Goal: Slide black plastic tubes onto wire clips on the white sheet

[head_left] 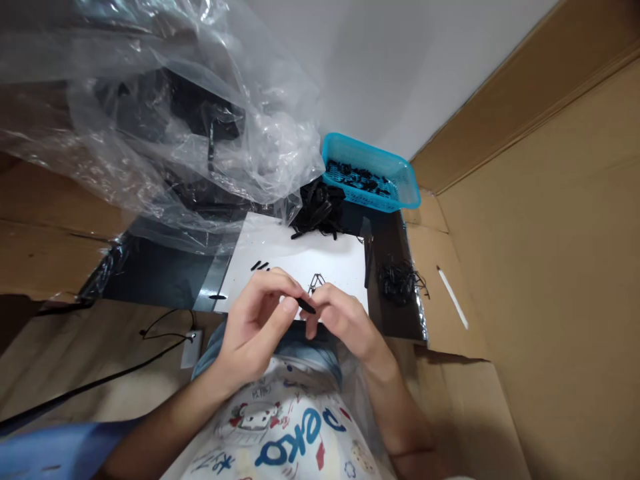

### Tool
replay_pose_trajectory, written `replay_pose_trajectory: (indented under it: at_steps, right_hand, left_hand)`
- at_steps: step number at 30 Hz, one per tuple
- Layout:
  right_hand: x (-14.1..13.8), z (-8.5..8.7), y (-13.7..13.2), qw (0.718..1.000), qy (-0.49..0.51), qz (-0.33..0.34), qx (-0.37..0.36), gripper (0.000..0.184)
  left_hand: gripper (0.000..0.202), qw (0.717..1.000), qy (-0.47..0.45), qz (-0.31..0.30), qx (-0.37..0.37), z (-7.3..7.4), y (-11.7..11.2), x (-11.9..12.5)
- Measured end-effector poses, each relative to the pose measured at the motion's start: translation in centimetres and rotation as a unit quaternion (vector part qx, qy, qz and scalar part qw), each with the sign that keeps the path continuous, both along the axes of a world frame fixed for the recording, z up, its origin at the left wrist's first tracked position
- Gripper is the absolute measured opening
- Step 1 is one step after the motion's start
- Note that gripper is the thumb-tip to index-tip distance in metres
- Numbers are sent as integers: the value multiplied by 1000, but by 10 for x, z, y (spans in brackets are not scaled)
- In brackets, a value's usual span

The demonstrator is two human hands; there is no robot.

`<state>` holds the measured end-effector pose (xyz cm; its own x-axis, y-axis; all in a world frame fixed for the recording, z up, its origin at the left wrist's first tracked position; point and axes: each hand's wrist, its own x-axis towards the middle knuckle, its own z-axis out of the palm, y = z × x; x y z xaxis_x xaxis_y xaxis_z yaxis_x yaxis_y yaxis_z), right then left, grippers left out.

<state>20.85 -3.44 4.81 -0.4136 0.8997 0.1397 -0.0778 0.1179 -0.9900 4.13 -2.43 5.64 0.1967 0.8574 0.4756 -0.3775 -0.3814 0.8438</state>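
Observation:
My left hand (263,317) pinches a small, flat black strip (306,306) between thumb and forefinger. Close against its other end is my right hand (347,320), fingers curled together; what they grip is hidden. Just beyond my fingertips, a few thin black wire-like pieces (316,283) lie on a white board (280,237). Short black strips (260,265) rest on the board's left part, partly behind my left hand. Another short black strip (217,297) is by the board's left edge.
A heap of black strips (320,207) sits at the board's far edge. Behind it, a blue basket (410,183) holds black pieces. Tangled black wire-like pieces (400,280) are at right, near a white pen-like stick (453,298). Clear plastic (200,133) covers the far left; cardboard (550,233) walls the right.

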Motion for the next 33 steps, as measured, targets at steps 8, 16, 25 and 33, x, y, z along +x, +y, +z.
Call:
replay_pose_trajectory:
  at_steps: [8,16,25,33]
  right_hand:
    - [-24,-2,-4,975,211,21,-71,21]
    - [-21,2,-5,988,135,-21,-68,19]
    - [-46,-34,56,924,-353,-143,38,13]
    - [-27,-48,62,874,-437,-173,126,14]
  left_hand:
    - [12,997,37,35,50,7,-5,1]
    - [11,989,103,96,52,-3,-4,-1]
    - [27,756,571,311,73,-60,9,-129]
    - [19,773,576,249,87,-69,21,-114]
